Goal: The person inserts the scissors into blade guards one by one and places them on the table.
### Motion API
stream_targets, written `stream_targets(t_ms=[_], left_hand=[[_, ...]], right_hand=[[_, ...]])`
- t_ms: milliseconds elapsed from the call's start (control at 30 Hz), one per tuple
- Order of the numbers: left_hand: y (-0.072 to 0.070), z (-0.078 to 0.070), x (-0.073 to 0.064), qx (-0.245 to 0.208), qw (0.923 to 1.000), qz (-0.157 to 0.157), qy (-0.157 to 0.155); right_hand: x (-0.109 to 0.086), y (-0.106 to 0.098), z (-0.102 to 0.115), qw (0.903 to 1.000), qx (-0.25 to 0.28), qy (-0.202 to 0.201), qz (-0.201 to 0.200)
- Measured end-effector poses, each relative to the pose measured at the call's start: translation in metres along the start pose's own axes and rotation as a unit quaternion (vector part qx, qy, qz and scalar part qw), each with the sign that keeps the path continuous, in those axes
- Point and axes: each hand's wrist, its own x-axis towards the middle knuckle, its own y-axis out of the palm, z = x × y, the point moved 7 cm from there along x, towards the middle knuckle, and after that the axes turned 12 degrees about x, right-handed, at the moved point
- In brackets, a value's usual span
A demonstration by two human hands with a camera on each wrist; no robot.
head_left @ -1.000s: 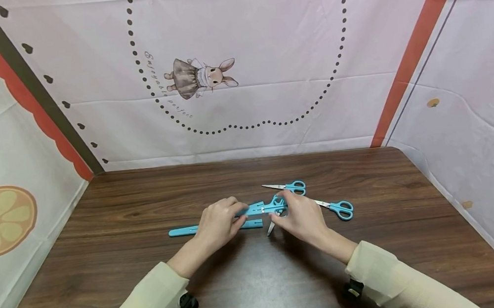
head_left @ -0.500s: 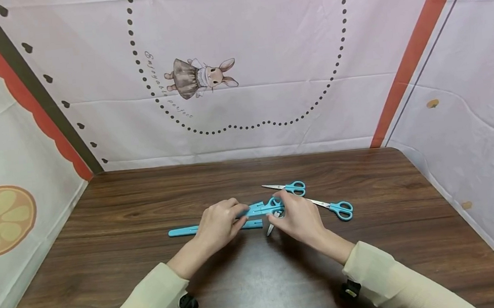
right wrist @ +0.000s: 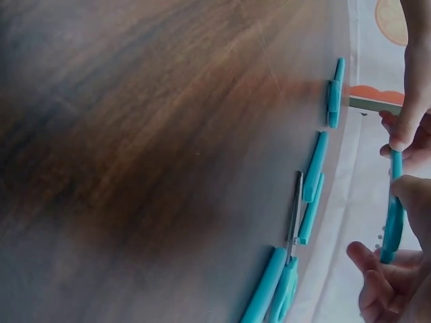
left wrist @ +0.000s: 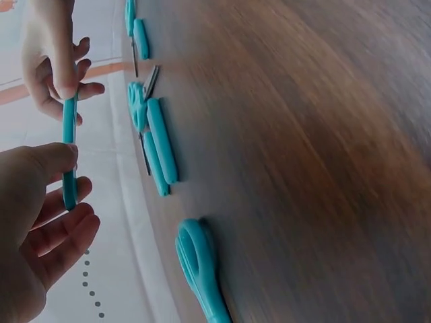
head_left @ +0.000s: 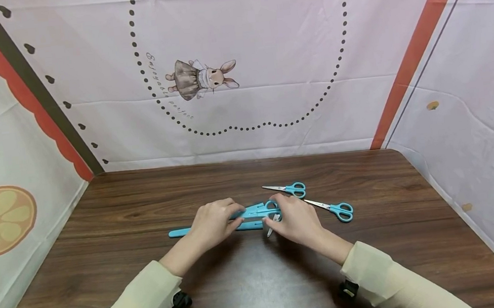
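My left hand [head_left: 213, 221] pinches a light blue blade sheath [head_left: 252, 212] between thumb and fingers, just over the table. From the other side my right hand [head_left: 297, 216] grips the finger loops of blue-handled scissors [head_left: 272, 212], whose blades are hidden inside that sheath. In the left wrist view the sheath [left wrist: 70, 161] appears edge-on between the two hands, and the right wrist view also shows the sheathed scissors [right wrist: 394, 215] held from both ends. Beneath the hands lie another blue sheath [head_left: 183, 232] and a bare scissor blade [head_left: 270, 230], partly covered.
Two more scissors lie beyond and right of my right hand: one pair [head_left: 296, 189] farther back, one pair [head_left: 341, 212] to the right. The left wrist view has a blue handle [left wrist: 199, 262] near the camera and loose sheaths [left wrist: 161, 141] farther off. Patterned cloth [head_left: 291, 60] borders the wooden table [head_left: 143, 193].
My right hand has moved a little left with the scissors. The metal strip that showed between handle and sheath has gone into the sheath. The left hand stays nearly in place.
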Motion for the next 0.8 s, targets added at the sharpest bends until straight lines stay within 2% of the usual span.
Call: stream_targets(t_ms=[300,567,800], left_hand=[[0.006,0.015,-0.006,0.003,0.9995,0.022,-0.02],[0.003,0.025,-0.014,0.006,0.9997,0.016,-0.018],[0.002,0.034,-0.02,0.006,0.999,0.035,-0.027]], right_hand=[[0.004,0.002,0.007,0.9975,0.014,-0.04,0.057],[0.014,0.006,0.009,0.9949,0.039,-0.049,0.079],[0.024,0.014,0.011,0.9923,0.049,-0.062,0.095]])
